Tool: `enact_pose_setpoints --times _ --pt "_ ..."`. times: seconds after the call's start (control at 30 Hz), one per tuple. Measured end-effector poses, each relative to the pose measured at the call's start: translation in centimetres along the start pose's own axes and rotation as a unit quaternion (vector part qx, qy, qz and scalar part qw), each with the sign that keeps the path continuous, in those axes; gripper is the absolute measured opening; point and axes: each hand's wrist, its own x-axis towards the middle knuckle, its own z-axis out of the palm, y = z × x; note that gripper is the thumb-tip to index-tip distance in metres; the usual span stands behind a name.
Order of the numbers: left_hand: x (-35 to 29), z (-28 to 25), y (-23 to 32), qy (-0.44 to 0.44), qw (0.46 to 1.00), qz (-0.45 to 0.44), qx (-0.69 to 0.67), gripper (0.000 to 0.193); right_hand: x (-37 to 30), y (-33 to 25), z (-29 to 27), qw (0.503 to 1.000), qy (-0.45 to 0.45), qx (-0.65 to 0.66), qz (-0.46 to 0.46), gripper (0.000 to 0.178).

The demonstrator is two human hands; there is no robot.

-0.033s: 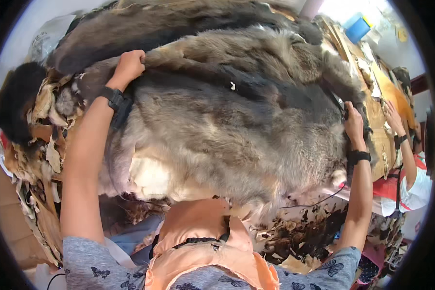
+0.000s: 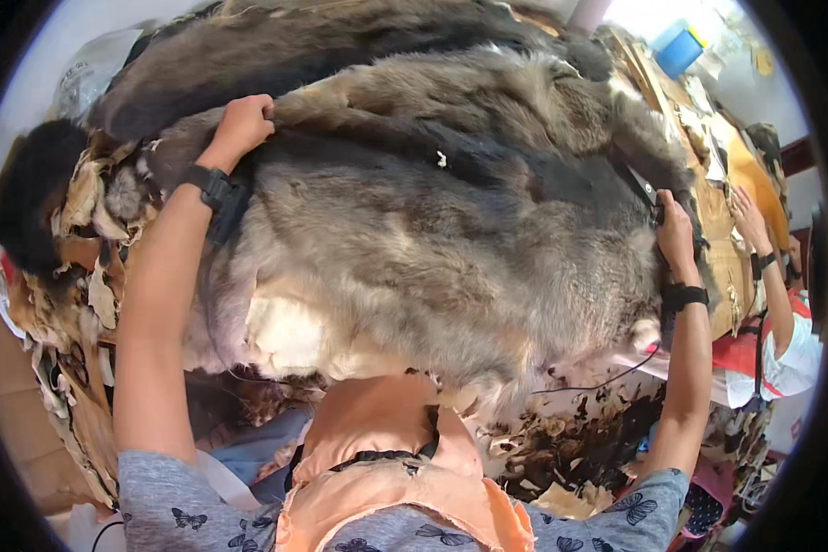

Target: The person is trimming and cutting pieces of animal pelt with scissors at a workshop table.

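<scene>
A large grey-brown fur pelt (image 2: 405, 239) is spread hair side up between and below the two hands, its broad middle lying nearer the wearer's body than either of them. The left hand (image 2: 247, 121) is at the pelt's far left part, its fingers curled closed on the fur; how much of it they pinch cannot be told, since the fingertips are hidden. The right hand (image 2: 675, 221) is at the pelt's right side, closed around the dark handles of a pair of scissors (image 2: 649, 189) — the blades point away and to the left over the dark fur, where their tips are hard to make out. A small white tuft (image 2: 442, 159) sits on the pelt's dark band, between the hands.

Beyond the pelt lies a darker brown fur (image 2: 276, 60), partly covered by it. Left of the pelt are a black fur piece (image 2: 32, 198) and pale hide scraps (image 2: 87, 198). Under its near edge runs a thin cable (image 2: 607, 379), partly hidden, above dark scraps (image 2: 561, 442) too jumbled to separate. Right of the pelt, a co-worker's hand (image 2: 750, 221) reaches onto an orange-tan sheet (image 2: 754, 179) — that person is cut off by the fisheye rim.
</scene>
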Motion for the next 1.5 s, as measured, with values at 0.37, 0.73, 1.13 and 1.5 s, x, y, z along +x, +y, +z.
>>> enact_pose_setpoints --times 0.37,0.73,1.13,1.5 --pt "-17.4 -4.7 10.0 -0.034 0.972 0.202 -0.113 0.025 -13.5 -11.2 -8.3 0.988 0.048 0.048 0.138 0.020" --pt "-19.9 -0.2 13.7 -0.036 0.961 0.244 -0.129 0.026 -25.3 -19.5 -4.7 0.973 -0.058 0.149 0.164 0.013" --pt "-25.9 5.9 21.7 -0.397 0.812 0.159 -0.397 0.026 -34.5 -22.8 -3.6 0.907 -0.104 0.274 0.303 0.020" --pt "-26.9 9.0 27.7 -0.360 0.595 -0.293 -0.657 0.026 -39.0 -24.4 -3.2 0.925 -0.133 0.216 0.283 0.026"
